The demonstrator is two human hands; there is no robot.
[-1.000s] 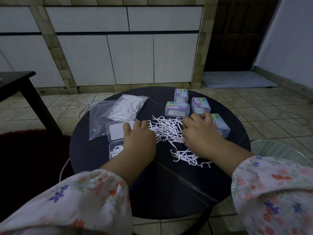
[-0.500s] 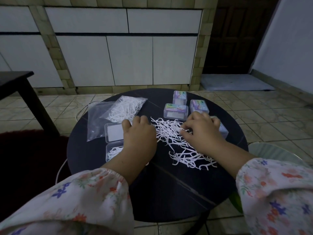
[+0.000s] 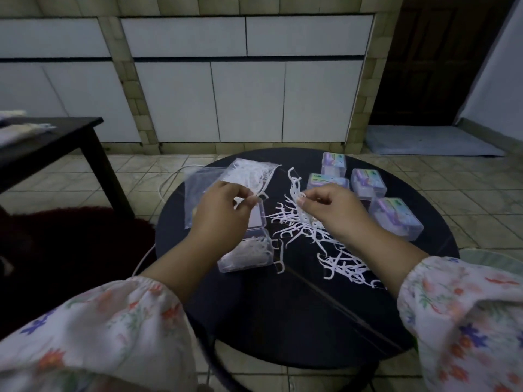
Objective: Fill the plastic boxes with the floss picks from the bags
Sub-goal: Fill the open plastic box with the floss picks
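Note:
White floss picks [image 3: 331,250] lie scattered over the middle of the round black table [image 3: 297,321]. My right hand [image 3: 331,213] is raised above them and pinches a bunch of picks [image 3: 294,188] that stick upward. My left hand [image 3: 223,216] hovers to the left, fingers curled, pinching a pick or two. Under it an open clear box [image 3: 249,254] holds picks, its lid [image 3: 259,216] lying behind. Farther back lie a bag full of picks [image 3: 252,176] and an empty bag [image 3: 195,193]. Several closed, labelled boxes [image 3: 368,183] stand at the right.
A dark side table [image 3: 51,142] stands at the left over a dark red rug [image 3: 56,250]. A white cable [image 3: 169,179] runs off the round table's left edge. White cabinet doors line the back wall, and a grey mat [image 3: 424,144] lies by the dark door.
Both hands have lifted off the table. The right hand has gathered a bunch of picks from the pile and raised it; the left has curled its fingers onto picks. The camera has tilted up.

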